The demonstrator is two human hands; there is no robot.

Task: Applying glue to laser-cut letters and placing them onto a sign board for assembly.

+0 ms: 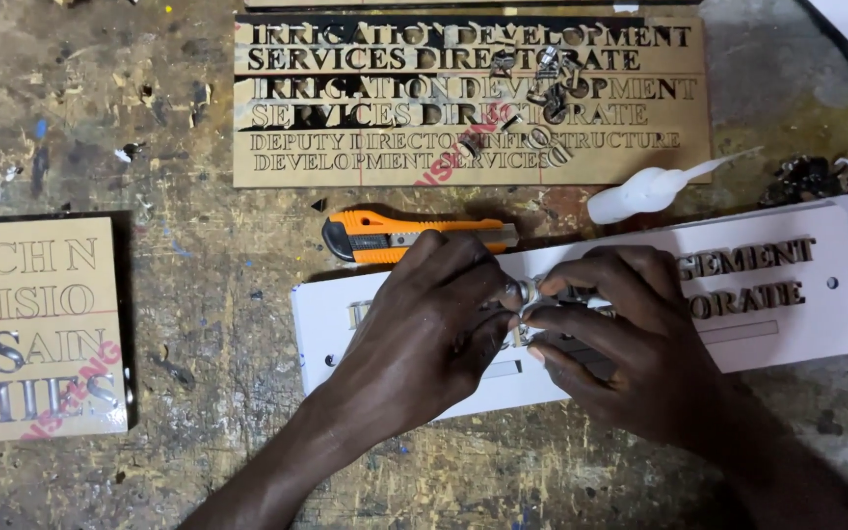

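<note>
Two hands [424, 324] [620, 334], two gold sheets [365, 157] [36, 324], one knife [395, 236], one bottle [640, 191].

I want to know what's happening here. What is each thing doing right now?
Left hand: pinching a small silver letter.
Right hand: fingertips on the same letter.
White sign plate: lying flat, some letters stuck on.
Orange utility knife: lying flat.
White glue bottle: lying on its side.
Gold cut-out sheet: flat, letters cut out.
</note>
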